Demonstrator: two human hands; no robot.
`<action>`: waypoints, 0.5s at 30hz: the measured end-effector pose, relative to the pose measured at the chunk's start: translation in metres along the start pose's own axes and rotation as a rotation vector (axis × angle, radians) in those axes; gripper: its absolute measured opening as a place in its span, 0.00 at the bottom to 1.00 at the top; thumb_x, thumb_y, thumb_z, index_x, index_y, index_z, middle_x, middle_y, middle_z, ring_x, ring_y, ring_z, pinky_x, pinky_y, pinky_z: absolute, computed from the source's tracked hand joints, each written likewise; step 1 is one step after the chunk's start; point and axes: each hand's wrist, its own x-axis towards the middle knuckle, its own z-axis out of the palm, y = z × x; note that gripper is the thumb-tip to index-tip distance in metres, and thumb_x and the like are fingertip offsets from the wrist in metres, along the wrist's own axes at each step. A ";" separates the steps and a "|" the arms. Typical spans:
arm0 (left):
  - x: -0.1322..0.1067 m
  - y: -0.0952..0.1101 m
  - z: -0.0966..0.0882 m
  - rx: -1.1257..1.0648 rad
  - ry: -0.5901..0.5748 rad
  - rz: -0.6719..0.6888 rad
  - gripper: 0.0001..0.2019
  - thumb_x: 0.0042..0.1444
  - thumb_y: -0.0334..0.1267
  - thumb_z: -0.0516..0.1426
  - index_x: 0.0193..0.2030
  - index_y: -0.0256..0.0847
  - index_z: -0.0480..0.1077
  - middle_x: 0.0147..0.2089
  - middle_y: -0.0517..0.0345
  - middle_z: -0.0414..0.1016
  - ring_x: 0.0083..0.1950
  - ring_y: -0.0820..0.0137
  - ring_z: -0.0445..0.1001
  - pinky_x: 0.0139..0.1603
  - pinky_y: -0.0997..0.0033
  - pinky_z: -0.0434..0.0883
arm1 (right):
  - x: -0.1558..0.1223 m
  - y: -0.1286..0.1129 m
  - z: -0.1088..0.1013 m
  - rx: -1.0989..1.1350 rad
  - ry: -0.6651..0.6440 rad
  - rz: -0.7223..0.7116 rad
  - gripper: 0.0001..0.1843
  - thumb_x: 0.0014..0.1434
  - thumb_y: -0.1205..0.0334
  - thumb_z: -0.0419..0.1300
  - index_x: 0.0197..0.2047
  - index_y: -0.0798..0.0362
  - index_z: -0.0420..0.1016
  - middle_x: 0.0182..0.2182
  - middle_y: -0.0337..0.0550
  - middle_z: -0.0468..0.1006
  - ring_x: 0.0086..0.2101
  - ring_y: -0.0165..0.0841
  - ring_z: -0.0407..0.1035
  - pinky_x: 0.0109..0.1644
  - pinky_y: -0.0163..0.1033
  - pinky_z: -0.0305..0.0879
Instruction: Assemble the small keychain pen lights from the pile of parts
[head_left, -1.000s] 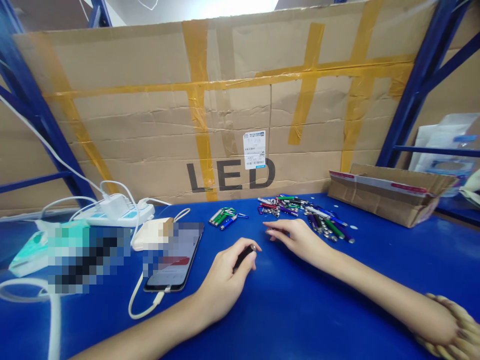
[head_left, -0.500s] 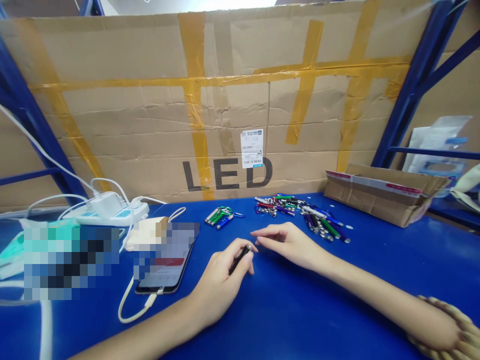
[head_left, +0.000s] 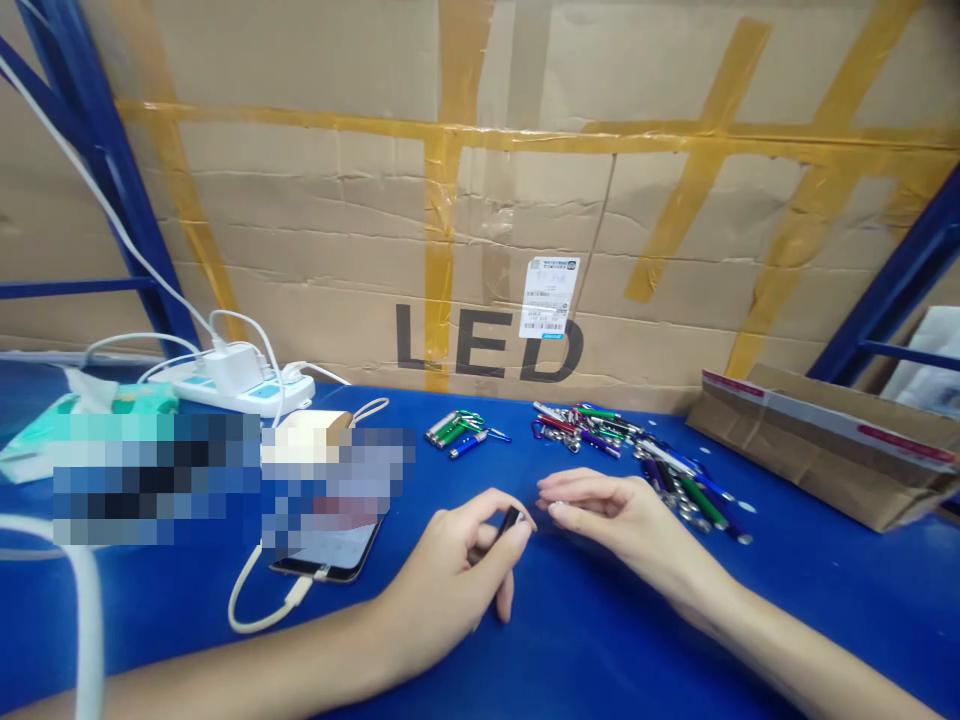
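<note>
My left hand (head_left: 469, 565) is closed around a small black flashlight (head_left: 508, 520), with its end showing between thumb and forefinger. Just to its right, my right hand (head_left: 615, 510) has thumb and fingers brought together; a tiny shiny bit shows at the fingertips, too small to name. The two hands are close but apart, above the blue table. Beyond them lie a few small flashlights (head_left: 454, 432) in green, silver and blue with a green clip. Behind my right hand is a larger pile of colored flashlights (head_left: 697, 500) with metal clips and rings.
A phone (head_left: 330, 550) on a charging cable lies left of my left hand, partly blurred out. Behind it are a white power strip (head_left: 240, 390) and a tissue pack (head_left: 112, 410). An open cardboard box (head_left: 810, 440) stands at right, before a large cardboard sheet (head_left: 337, 230).
The view has shifted, so the background sits differently. My right hand's fingers have drawn together, with a small shiny bit now at their tips. My left hand keeps the black flashlight.
</note>
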 end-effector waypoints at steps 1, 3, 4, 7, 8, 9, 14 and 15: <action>-0.001 0.000 0.000 -0.005 0.007 0.003 0.12 0.61 0.45 0.46 0.41 0.42 0.65 0.16 0.69 0.63 0.14 0.78 0.56 0.18 0.80 0.56 | 0.000 0.001 -0.001 -0.030 0.023 -0.010 0.16 0.42 0.48 0.67 0.30 0.51 0.81 0.38 0.47 0.77 0.40 0.38 0.71 0.42 0.39 0.69; -0.002 0.001 -0.001 0.006 0.028 0.034 0.11 0.61 0.44 0.46 0.41 0.42 0.66 0.15 0.70 0.61 0.16 0.78 0.57 0.20 0.81 0.57 | -0.001 0.002 -0.001 -0.075 0.051 -0.024 0.16 0.43 0.47 0.66 0.30 0.50 0.81 0.35 0.46 0.77 0.38 0.37 0.70 0.40 0.38 0.68; -0.002 0.002 -0.002 0.018 0.042 0.051 0.11 0.61 0.43 0.46 0.41 0.42 0.66 0.15 0.70 0.60 0.17 0.77 0.58 0.21 0.80 0.58 | -0.001 0.002 -0.001 -0.081 0.048 -0.022 0.16 0.43 0.46 0.65 0.30 0.50 0.81 0.33 0.45 0.76 0.35 0.35 0.70 0.38 0.37 0.68; -0.003 0.002 -0.003 0.065 0.084 0.069 0.11 0.61 0.42 0.47 0.42 0.43 0.67 0.17 0.69 0.60 0.21 0.76 0.61 0.24 0.80 0.59 | -0.005 -0.002 0.003 -0.032 0.001 0.029 0.17 0.43 0.47 0.66 0.31 0.51 0.81 0.30 0.42 0.75 0.31 0.32 0.69 0.35 0.36 0.66; -0.003 0.002 -0.004 0.076 0.096 0.067 0.11 0.62 0.42 0.46 0.43 0.43 0.67 0.17 0.69 0.60 0.21 0.76 0.62 0.25 0.79 0.59 | -0.006 -0.005 0.005 0.004 -0.013 0.063 0.17 0.42 0.47 0.66 0.31 0.51 0.81 0.30 0.42 0.75 0.30 0.31 0.69 0.35 0.35 0.66; -0.002 0.002 -0.004 0.083 0.106 0.066 0.11 0.62 0.42 0.46 0.44 0.44 0.67 0.18 0.69 0.60 0.22 0.75 0.62 0.25 0.79 0.59 | -0.007 -0.008 0.007 0.045 -0.015 0.103 0.18 0.41 0.47 0.66 0.32 0.51 0.81 0.30 0.42 0.76 0.30 0.31 0.69 0.34 0.35 0.66; -0.002 0.001 -0.003 0.130 0.109 0.150 0.12 0.62 0.40 0.46 0.46 0.44 0.68 0.25 0.65 0.65 0.27 0.74 0.65 0.29 0.78 0.62 | -0.013 -0.018 0.011 0.219 0.082 0.228 0.20 0.36 0.49 0.70 0.32 0.52 0.79 0.24 0.42 0.77 0.24 0.28 0.67 0.27 0.32 0.64; -0.002 0.000 -0.002 0.147 0.100 0.172 0.12 0.62 0.40 0.47 0.45 0.44 0.69 0.27 0.64 0.67 0.28 0.74 0.65 0.30 0.78 0.62 | -0.014 -0.018 0.011 0.241 0.091 0.220 0.20 0.36 0.50 0.70 0.31 0.53 0.79 0.23 0.42 0.77 0.24 0.28 0.67 0.25 0.32 0.63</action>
